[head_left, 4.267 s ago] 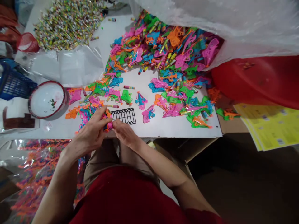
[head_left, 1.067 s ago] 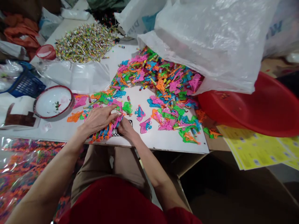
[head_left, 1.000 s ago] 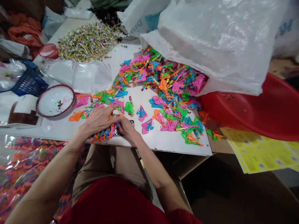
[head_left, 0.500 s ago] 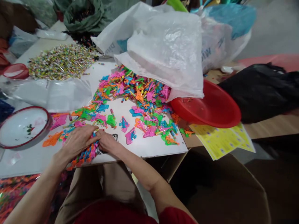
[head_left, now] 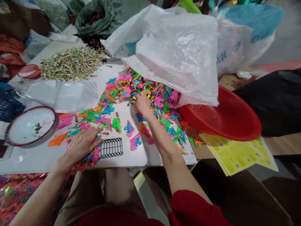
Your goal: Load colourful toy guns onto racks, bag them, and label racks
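My left hand (head_left: pixel 82 142) lies over a packed row of small plastic toy guns (head_left: pixel 90 158) at the table's near edge, fingers stretched out and thumb apart. Just right of it, a black plastic grid (head_left: pixel 111 147) lies flat on the white board. My right hand (head_left: pixel 143 103) is at the edge of a heap of pink, green, blue and orange toy guns (head_left: pixel 125 86), fingers bent down and together; what they hold, if anything, is hidden. Between the hands lie a few loose pieces, among them a pink toy gun (head_left: pixel 135 142).
A white enamel basin (head_left: pixel 30 125) stands at left, with clear plastic bags (head_left: pixel 75 95) behind it. Farther back is a pile of small striped tubes (head_left: pixel 72 62). A large white plastic bag (head_left: pixel 178 53) overhangs the heap and a red basin (head_left: pixel 235 116). Yellow printed sheets (head_left: pixel 232 153) jut out at right.
My right hand has left the spot beside my left hand and reached forward and right to the heap, uncovering the black grid. My left hand stays on the row.
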Demonstrator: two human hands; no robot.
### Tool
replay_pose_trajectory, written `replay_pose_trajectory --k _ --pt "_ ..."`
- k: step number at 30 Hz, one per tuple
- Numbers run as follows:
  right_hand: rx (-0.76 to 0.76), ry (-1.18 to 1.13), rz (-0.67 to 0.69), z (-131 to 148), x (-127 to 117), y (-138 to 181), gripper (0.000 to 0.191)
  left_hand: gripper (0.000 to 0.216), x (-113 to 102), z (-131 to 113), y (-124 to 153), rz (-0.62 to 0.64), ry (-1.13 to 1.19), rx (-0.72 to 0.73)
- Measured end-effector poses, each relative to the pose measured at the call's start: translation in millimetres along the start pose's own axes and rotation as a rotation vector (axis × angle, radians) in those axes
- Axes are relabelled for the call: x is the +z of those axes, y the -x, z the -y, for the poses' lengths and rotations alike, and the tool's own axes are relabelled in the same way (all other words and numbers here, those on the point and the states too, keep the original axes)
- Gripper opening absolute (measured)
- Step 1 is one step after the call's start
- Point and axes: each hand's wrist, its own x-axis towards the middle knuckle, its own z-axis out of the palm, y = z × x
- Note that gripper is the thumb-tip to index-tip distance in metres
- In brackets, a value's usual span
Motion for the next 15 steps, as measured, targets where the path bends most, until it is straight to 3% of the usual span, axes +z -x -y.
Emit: replay_pose_trajectory --k 3,6,11,15 --pt "-0.242 -0.007 0.057 16 15 42 0.029 0.05 -2 0 -1 -0.018 0.002 -0.036" --pt "-0.213 -0.027 0.156 16 22 68 0.031 0.049 -3 1 -2 -0.022 0.01 -0.042" --pt "0.002 0.012 -0.017 7 19 32 0.038 0.047 -5 0 -3 -0.019 0.0 -0.045" --pt "-0.141 0.109 0.051 15 27 8 0.035 0.048 -5 -1 -2 -0.028 0.003 -0.051"
